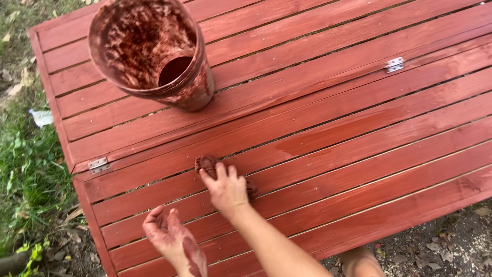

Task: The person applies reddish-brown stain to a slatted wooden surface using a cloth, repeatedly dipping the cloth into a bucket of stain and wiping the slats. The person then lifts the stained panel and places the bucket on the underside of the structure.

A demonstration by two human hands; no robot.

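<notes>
My right hand [226, 190] presses a small stain-soaked rag [206, 164] flat against a slat of the red-brown wooden slatted panel [333, 128]. The rag pokes out beyond my fingertips and a bit shows at the wrist side. My left hand [169, 237] hovers just below and to the left, smeared with red-brown stain, fingers loosely curled and holding nothing. A stain-coated bucket [154, 51] stands on the panel at the upper left, tilted toward me, with a pool of dark stain at its bottom.
Two small metal hinges, one [98, 165] at the left and one [394, 64] at the upper right, join the panel's two sections. Grass [25, 169] and dry leaves lie left of the panel. Bare dirt [451, 241] shows at the lower right, beside my knee [361, 262].
</notes>
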